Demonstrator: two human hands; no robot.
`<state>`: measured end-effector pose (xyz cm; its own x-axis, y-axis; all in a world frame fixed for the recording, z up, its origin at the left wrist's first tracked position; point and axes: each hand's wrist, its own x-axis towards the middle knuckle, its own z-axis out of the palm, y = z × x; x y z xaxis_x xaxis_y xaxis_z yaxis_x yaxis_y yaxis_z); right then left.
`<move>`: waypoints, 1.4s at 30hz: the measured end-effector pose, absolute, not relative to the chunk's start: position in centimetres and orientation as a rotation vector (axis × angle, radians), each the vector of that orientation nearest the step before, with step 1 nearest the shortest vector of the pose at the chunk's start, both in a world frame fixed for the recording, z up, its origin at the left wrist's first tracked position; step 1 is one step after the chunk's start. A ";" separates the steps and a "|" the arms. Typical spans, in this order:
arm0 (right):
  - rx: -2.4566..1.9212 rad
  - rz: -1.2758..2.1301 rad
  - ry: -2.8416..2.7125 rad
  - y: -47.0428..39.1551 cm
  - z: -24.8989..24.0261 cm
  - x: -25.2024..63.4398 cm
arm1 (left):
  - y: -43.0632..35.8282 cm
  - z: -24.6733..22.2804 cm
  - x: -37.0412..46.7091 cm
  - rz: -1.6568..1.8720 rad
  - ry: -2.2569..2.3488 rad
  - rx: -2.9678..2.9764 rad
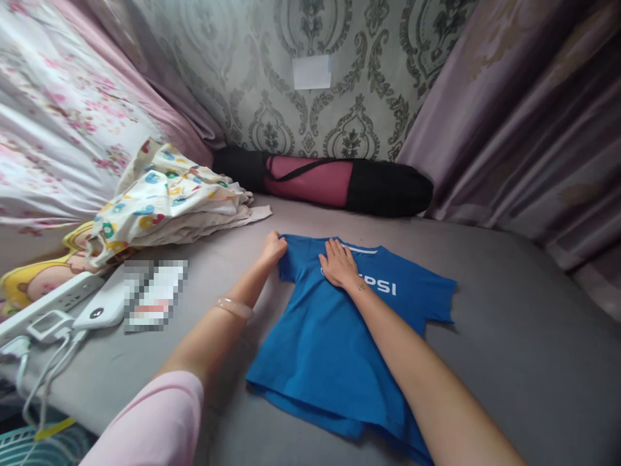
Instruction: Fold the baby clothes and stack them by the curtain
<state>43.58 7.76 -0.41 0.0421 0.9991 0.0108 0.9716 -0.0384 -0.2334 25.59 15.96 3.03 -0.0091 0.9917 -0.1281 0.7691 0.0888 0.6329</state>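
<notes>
A blue T-shirt (334, 349) with white lettering on its chest lies front up on the grey sheet (504, 362), its collar toward the wall and its hem slightly rumpled. At the end of the shirt's left-side sleeve, my left hand (275, 248) is closed on the fabric. My right hand (338, 263) rests flat on the upper chest beside the collar, fingers stretched out, covering part of the lettering.
A black and pink long bag (310, 181) lies along the wall. Patterned cloths (169, 200) are heaped at the left, behind a power strip (53, 304), a white power bank (104, 304) and cables. A basket (43, 446) shows at the lower left corner.
</notes>
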 end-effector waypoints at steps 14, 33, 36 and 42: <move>-1.981 0.255 -2.053 7.4 -0.1 44.0 | 13.9 1.3 25.2 0.351 1.684 2.448; -2.011 0.793 -1.346 -23.0 5.8 50.7 | -5.5 5.2 12.5 0.309 1.278 1.817; -2.064 0.710 -1.527 -25.6 5.6 49.1 | -6.5 4.3 12.5 0.283 1.220 1.822; -2.211 0.283 -1.660 -26.4 4.3 46.6 | -6.7 2.9 12.8 0.380 1.252 1.917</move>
